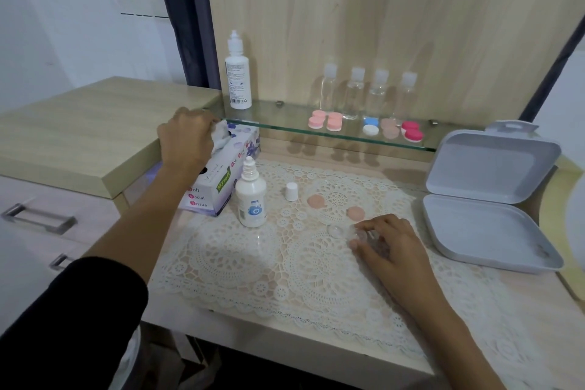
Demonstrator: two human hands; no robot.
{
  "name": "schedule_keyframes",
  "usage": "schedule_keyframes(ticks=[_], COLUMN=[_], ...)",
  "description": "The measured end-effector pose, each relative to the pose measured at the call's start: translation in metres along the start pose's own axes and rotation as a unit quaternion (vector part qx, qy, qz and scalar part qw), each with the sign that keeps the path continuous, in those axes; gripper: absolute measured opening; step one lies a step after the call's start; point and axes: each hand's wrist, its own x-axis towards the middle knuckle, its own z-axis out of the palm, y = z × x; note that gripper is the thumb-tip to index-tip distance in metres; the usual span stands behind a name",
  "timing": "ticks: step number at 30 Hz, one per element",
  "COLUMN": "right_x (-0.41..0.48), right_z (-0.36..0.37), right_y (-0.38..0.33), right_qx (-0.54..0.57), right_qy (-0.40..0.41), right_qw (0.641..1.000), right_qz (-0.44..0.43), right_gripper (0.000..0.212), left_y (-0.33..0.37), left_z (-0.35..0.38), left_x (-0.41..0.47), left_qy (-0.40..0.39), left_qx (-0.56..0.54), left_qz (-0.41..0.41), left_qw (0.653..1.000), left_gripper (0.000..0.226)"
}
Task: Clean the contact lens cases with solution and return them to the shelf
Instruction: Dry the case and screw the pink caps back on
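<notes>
White tissue [220,133] taken for drying the lens case [339,230].
Left fingers [202,123] pinch the tissue; right fingers [371,226] grip the lens case; pull gently.

The tissue box [218,190], at the left of the table, carries "Soft Facial Tissue" on its near side, each initial in a red circle. A slanted green label above reads "Mysoft". Print on the small bottle [251,199] beside it and on the tall bottle [238,79] on the glass shelf [285,117] is too small to read.
</notes>
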Motion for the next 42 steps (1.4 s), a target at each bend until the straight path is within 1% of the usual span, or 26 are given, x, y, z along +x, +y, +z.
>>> schedule_keyframes(ticks=[2,5,8,10,11,14,16,19,24,26,28,30,32,34,38,42], right_x=[0.0,0.0,-0.001,0.0,0.0,0.0,-0.001,-0.002,-0.003,-0.002,-0.002,-0.002,-0.001,-0.001,-0.001,-0.001], right_z=[0.0,-0.001,-0.001,-0.001,-0.001,0.0,0.0,0.0,0.0,0.0,0.0,0.0,0.001,0.001,0.001,0.001], right_y=[0.0,-0.001,-0.001,0.0,0.0,0.001,0.001,-0.001,-0.002,-0.002,-0.001,-0.001,-0.001,-0.001,-0.002,-0.003], right_qx=[0.002,0.01,0.012,0.009,0.008,0.009,0.008,0.004,0.0,-0.003,-0.007,-0.009,-0.01,-0.014,-0.011,-0.014], right_qy=[0.001,0.001,0.0,0.0,0.0,0.0,0.001,0.002,0.006,0.005,0.005,0.004,0.004,0.004,0.011,0.009], right_qw=[1.0,1.0,1.0,1.0,1.0,1.0,1.0,1.0,1.0,1.0,1.0,1.0,1.0,1.0,1.0,1.0], right_qz=[0.0,0.001,0.0,0.001,0.001,0.002,0.003,0.003,0.002,0.003,0.001,-0.001,-0.001,-0.002,-0.003,-0.003], right_gripper=[0.022,0.022,0.022,0.022,0.023,0.023,0.024,0.023,0.023,0.023,0.023,0.023,0.023,0.024,0.022,0.024], left_y=[-0.001,0.003,0.003,-0.001,-0.003,-0.008,-0.003,0.016,0.062,0.084,0.104,0.121,0.132,0.138,0.142,0.142], left_z=[0.0,-0.005,-0.01,-0.012,-0.013,-0.018,-0.026,-0.044,-0.08,-0.093,-0.095,-0.086,-0.07,-0.052,-0.034,-0.033], left_x=[0.0,-0.001,-0.001,0.004,0.008,0.016,0.019,0.018,-0.004,-0.023,-0.047,-0.072,-0.094,-0.109,-0.124,-0.128], left_qy=[0.028,0.039,0.074,0.101,0.112,0.143,0.149,0.129,0.076,0.04,-0.014,-0.077,-0.115,-0.134,-0.166,-0.175], left_qx=[-0.025,-0.111,-0.235,-0.277,-0.287,-0.324,-0.365,-0.43,-0.524,-0.54,-0.546,-0.53,-0.497,-0.47,-0.41,-0.382], left_qz=[0.013,-0.029,-0.094,-0.129,-0.134,-0.106,-0.108,-0.113,-0.027,0.01,0.046,0.073,0.097,0.122,0.157,0.188], left_qw=[0.999,0.993,0.964,0.947,0.942,0.929,0.913,0.887,0.848,0.841,0.837,0.842,0.854,0.864,0.883,0.888], left_gripper=[0.03,0.034,0.028,0.027,0.028,0.03,0.032,0.028,0.037,0.036,0.034,0.033,0.029,0.025,0.024,0.021])
